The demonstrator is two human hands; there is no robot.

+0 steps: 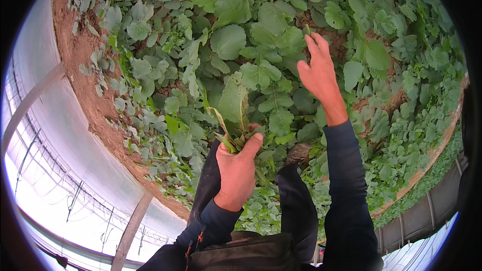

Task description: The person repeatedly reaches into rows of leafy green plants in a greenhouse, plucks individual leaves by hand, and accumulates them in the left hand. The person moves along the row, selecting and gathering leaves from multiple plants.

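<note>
My left hand (238, 171) is closed around a small bundle of picked leaves (232, 105), low in front of my body. One broad green leaf stands upright in it. Others are yellowed, curled and spotted with holes. Farther forward and to the right, my right hand (320, 67) reaches over the leafy plants (267, 37), palm down. Its thumb is apart from the fingers. A short green stalk (307, 29) shows at its fingertips; whether the fingers grip it cannot be told. Broad, lobed leaves surround both hands, and some have holes.
Brown soil (101, 109) runs along the bed's left edge, beside plastic greenhouse sheeting (113, 158) and curved posts (131, 229). My dark-trousered legs (297, 203) and a soil-covered shoe (298, 155) are among the plants. A dark bag (244, 254) hangs at my waist.
</note>
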